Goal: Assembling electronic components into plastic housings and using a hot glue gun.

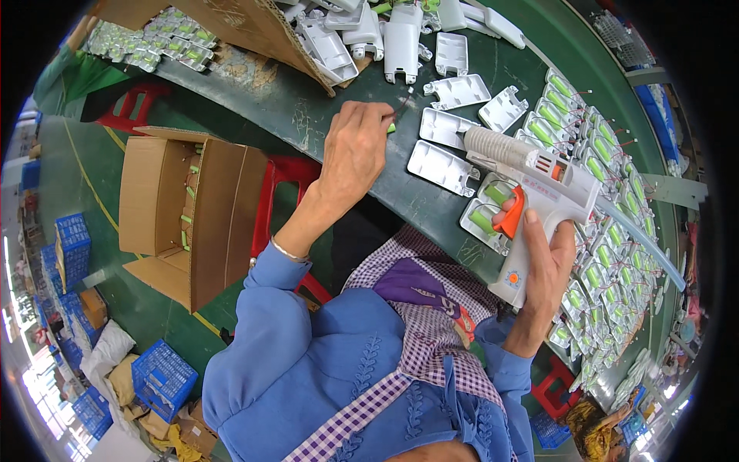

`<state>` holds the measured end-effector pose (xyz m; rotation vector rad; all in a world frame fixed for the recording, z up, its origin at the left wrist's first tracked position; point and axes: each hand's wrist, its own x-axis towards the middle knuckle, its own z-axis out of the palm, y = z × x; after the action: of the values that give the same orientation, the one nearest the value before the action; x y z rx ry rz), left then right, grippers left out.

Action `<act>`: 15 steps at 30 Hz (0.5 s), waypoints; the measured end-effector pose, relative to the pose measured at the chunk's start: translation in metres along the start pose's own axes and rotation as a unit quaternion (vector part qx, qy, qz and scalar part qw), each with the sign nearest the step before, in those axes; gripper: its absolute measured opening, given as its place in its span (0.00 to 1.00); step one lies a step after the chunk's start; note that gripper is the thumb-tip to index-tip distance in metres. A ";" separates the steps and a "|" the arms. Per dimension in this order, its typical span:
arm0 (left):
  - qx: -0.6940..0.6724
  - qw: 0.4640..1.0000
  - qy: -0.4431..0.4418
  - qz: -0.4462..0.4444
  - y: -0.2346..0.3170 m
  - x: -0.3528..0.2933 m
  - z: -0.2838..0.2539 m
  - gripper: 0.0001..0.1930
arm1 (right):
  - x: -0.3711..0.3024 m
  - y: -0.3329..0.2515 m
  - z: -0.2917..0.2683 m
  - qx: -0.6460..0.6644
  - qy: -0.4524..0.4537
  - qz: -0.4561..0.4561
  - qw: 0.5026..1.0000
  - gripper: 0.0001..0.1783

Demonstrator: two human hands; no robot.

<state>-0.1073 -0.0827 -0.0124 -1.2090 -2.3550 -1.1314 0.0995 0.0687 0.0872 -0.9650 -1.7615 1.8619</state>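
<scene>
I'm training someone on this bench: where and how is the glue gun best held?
Likely best by the white handle, from the person's right, where the right hand has it: the handle slopes toward the person, the orange trigger lies within finger reach, and the ribbed nose points off left.

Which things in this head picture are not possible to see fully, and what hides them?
All in the head view:
Green cell: mostly hidden by the left hand.
Handle of the glue gun: partly behind the right hand.
Inside of the cardboard box: partly blocked by its own panel.
White casings: topmost ones cut off by the upper edge.
</scene>
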 end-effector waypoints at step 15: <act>-0.147 0.986 -0.037 -0.063 0.009 0.019 -0.013 0.10 | -0.011 -0.001 0.004 0.047 0.027 -0.010 0.998 0.21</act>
<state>-0.1134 -0.0778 0.0115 -1.2259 -2.4099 -1.5461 0.1038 0.0585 0.0901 -0.9495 -1.6302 1.8712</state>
